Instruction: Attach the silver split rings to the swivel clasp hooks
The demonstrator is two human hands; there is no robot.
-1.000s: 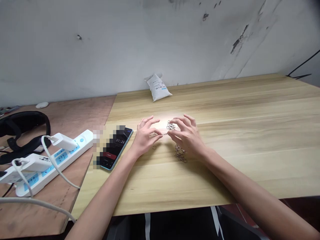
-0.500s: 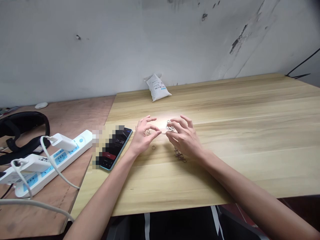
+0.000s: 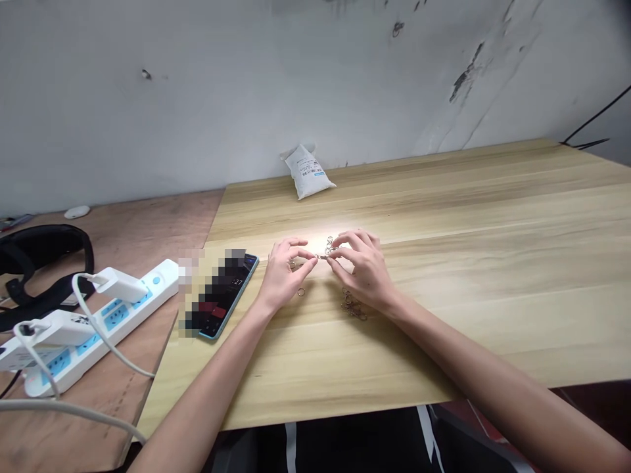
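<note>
Between the fingertips of both hands is a small metal piece (image 3: 323, 257), too small to make out fully. My left hand (image 3: 286, 272) pinches the ring-like left end with thumb and forefinger, other fingers loosely bent. On the other end, the thumb and forefinger of my right hand (image 3: 362, 266) are closed. Loose metal rings lie by the left hand, one metal ring (image 3: 301, 292) just below it. Behind the right fingertips sits a group of shiny rings (image 3: 329, 245), partly hidden. A pile of small metal pieces (image 3: 353, 306) lies under the right wrist.
A phone (image 3: 229, 299) lies left of my left forearm. A white packet (image 3: 310, 174) rests near the wall. On the lower brown surface are a power strip (image 3: 162, 279) with plugged-in chargers and cables, and a black headset-like strap (image 3: 59, 243).
My fingertips have come closer together around the metal piece, and the right thumb now shows in the pinch. The camera view has shifted slightly.
</note>
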